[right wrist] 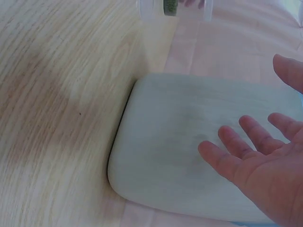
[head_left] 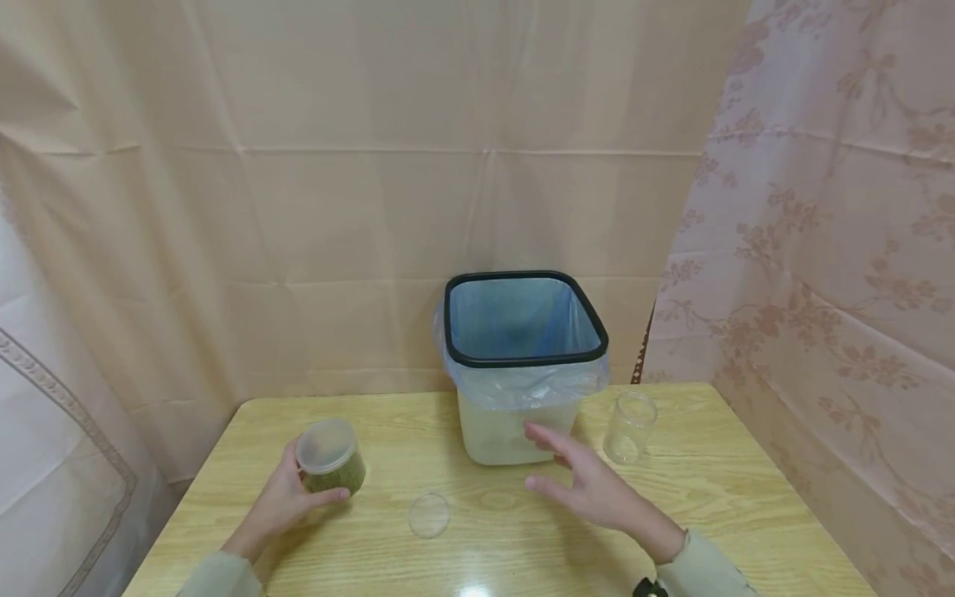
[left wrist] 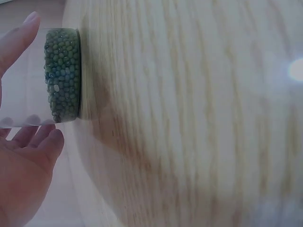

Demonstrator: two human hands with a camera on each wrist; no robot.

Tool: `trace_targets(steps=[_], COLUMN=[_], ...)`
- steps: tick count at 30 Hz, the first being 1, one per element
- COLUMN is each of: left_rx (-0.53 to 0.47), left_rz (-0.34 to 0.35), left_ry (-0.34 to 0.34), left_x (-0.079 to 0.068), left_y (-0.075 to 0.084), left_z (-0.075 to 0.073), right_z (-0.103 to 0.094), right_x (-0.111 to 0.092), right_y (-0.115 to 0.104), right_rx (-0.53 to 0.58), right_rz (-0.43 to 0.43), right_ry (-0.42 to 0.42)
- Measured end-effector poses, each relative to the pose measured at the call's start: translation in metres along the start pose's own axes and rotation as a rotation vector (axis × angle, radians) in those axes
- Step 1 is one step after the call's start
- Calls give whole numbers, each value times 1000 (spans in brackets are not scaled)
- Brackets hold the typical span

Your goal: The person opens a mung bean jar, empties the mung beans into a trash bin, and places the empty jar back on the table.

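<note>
- I have the left hand (head_left: 283, 499) on a clear, round, straight-sided jar of small green beans (head_left: 336, 478), its thumb along the near side and the fingers curled round behind, pinching the wall between them.
- That jar stands upright at the left of the pale yellow wood-grain tabletop (head_left: 395, 444); I can't tell whether its base is touching the wood or just above it.
- The beans lie in the lower part, so I'd squeeze only enough to stop the smooth wall slipping, and hold it level so they don't shift.
- Its whitish, see-through top looks like a lid, but I can't tell how firmly it sits; I'd treat it as loose and avoid tilting.
- My right hand (head_left: 589, 491) holds nothing: its fingers are spread in front of the off-white bin with a black rim and bluish plastic liner (head_left: 488, 435). I'd bring it in low as a second support if the jar wobbles.
- A thin, clear, round disc (head_left: 429, 516) lies flat between the hands; being so hard to see, it's easily knocked, so I'd pass well over it.
- I'd also mind my right forearm near the clear, empty-looking cylindrical jar (head_left: 630, 429) beside the bin.
</note>
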State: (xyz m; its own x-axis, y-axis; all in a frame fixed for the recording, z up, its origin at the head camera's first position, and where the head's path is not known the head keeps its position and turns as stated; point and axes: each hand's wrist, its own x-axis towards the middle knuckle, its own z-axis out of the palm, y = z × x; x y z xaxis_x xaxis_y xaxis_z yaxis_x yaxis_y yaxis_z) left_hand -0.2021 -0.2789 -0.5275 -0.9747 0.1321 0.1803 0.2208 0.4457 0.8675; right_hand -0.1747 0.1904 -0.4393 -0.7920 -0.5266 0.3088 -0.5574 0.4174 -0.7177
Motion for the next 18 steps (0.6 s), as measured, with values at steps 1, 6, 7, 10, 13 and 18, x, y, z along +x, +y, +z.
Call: trace_targets(steps=[1, 6, 7, 10, 13, 18], left_rx=[1, 7, 13, 24, 29, 29], left_rz=[-4, -19, -20, -33, -46, -57], left_ry=[2, 3, 6, 14, 20, 23], left_x=[1, 2, 2, 2, 1, 0], left_y=[0, -2, -2, -2, 0, 2], left_z=[0, 1, 1, 1, 1, 2], right_z=[1, 4, 4, 6, 7, 10], right_x=[0, 0, 0, 0, 0, -1], right_y=[0, 2, 2, 1, 0, 1], right_rx=[-6, -24, -27, -38, -59, -95], right_rz=[-6, -25, -26, -33, -44, -57], right_ry=[-5, -20, -22, -24, -20, -21])
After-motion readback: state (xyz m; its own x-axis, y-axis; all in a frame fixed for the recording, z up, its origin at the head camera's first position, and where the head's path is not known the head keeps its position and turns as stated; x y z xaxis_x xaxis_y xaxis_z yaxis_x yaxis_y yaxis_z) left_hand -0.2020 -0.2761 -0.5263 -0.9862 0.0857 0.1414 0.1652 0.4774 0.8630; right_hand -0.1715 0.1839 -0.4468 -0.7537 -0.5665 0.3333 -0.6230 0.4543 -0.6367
